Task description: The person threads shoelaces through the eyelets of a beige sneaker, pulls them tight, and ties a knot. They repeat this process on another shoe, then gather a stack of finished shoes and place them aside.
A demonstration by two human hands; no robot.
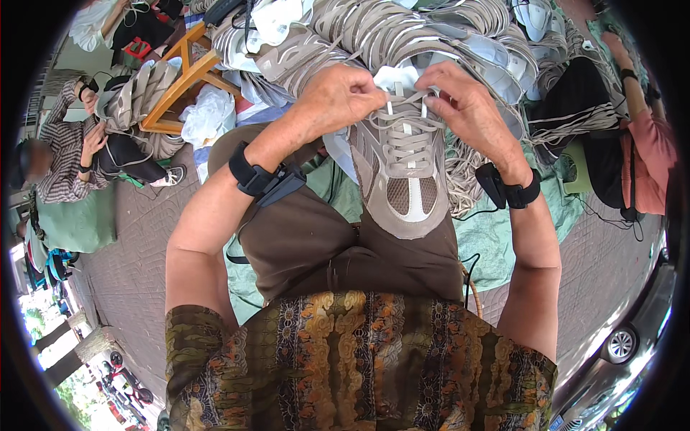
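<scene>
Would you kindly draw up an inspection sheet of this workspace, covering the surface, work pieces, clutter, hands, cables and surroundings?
Surface: brown trousers under the shoe; green sheet on the ground.
Work pieces: grey-beige shoe, toe toward the wearer, lace threaded across it.
Clutter: pile of similar shoe pieces beyond the hands; white plastic bag beside a wooden frame.
Left hand: fingers drawn together at the shoe's upper left edge; grip unclear.
Right hand: fingers at the lace near the upper right edge; grip unclear.
Cables: thin black cord right of the lap; ends not traceable.
Surroundings: co-worker at left, another with a pink sleeve at right; parked car at lower right.
</scene>
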